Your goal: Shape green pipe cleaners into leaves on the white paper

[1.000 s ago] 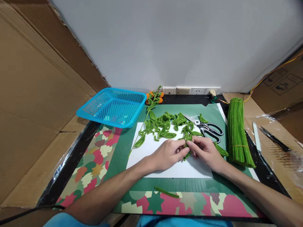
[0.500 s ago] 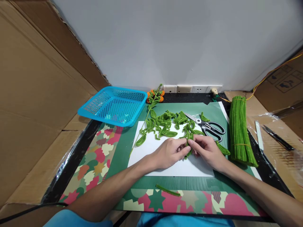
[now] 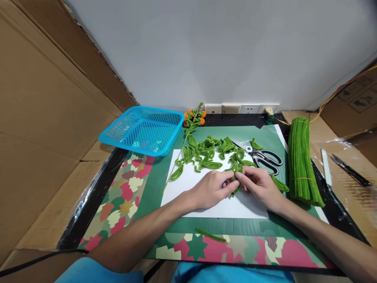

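Note:
My left hand (image 3: 212,189) and my right hand (image 3: 261,186) meet over a white sheet of paper (image 3: 188,204). Both are closed, fingertips pinching a green pipe-cleaner leaf (image 3: 238,169) between them; the fingers hide much of it. Just beyond lies a heap of green pipe-cleaner leaves (image 3: 206,147), some looped, some curled. Scissors (image 3: 259,155) with black and grey handles rest behind my right hand, blades towards the heap. Another green leaf (image 3: 279,184) lies beside my right wrist. Nearer to me is a loose strip of green pipe cleaner (image 3: 210,235).
A blue plastic basket (image 3: 144,133) stands at the back left. Beside it lies a green stem with orange flowers (image 3: 194,118). On the right are a tied bundle of green pipe cleaners (image 3: 303,161), a white-handled tool (image 3: 326,169) and black pliers-like tool (image 3: 350,170). Wall sockets (image 3: 231,109) line the back.
The view has shifted slightly. My hands stay together on the leaf, with only a slight movement of the fingers; the other things lie as before.

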`<state>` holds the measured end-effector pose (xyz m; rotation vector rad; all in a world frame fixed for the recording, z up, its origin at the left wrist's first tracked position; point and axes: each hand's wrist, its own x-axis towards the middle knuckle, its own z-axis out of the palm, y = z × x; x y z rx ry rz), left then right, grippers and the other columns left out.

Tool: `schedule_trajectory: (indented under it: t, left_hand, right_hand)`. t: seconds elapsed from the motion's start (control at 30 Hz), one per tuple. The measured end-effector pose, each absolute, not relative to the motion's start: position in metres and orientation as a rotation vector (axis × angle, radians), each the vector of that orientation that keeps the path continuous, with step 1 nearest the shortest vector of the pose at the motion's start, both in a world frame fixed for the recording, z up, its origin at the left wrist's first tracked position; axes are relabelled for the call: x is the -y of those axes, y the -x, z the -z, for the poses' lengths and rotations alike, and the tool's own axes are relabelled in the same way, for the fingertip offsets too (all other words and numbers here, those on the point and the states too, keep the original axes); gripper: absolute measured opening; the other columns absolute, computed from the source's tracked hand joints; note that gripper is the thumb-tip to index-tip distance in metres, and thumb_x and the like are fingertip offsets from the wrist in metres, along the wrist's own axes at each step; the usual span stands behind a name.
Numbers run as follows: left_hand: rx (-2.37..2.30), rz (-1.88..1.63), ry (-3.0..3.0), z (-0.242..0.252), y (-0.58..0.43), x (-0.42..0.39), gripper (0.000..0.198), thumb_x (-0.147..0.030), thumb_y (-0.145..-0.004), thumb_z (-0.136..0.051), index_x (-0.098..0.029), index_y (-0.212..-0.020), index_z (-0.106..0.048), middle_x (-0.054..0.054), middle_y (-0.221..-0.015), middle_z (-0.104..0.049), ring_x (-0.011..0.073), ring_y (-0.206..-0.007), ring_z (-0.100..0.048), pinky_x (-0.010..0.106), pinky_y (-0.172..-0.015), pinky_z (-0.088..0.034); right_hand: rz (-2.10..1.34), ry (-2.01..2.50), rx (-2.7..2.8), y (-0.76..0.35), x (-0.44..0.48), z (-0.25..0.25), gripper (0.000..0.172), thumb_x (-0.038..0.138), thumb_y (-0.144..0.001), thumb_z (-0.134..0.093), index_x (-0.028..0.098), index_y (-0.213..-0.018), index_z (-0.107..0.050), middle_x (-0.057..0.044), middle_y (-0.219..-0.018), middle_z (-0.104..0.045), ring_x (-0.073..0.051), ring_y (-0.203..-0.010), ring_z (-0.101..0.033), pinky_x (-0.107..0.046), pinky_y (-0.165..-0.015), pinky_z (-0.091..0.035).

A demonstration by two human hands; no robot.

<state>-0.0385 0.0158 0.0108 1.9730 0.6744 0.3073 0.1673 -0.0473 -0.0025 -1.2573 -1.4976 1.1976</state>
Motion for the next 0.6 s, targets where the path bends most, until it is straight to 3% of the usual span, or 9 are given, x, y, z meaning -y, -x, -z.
schedule_trajectory:
  t: [0.6]
  left_hand:
    - [-0.67,-0.288,-1.966,-0.0094,0.0387,-0.0155,0.034,-0.043,-0.109,-0.052,-0.018,-0.086,-0.06,-0.001,-0.074,-0.067,0.0125,-0.067,-0.059,0.025,-0.066,-0.041]
  right_hand:
    - [-1.191,1.276,1.511,-0.1681,0.0482,0.0028,0.054,0.059,-0.105,-0.06,0.021,-0.067,-0.056,0.002,-0.058,-0.055,-0.013,-0.055,-0.049,-0.029,-0.055,-0.037]
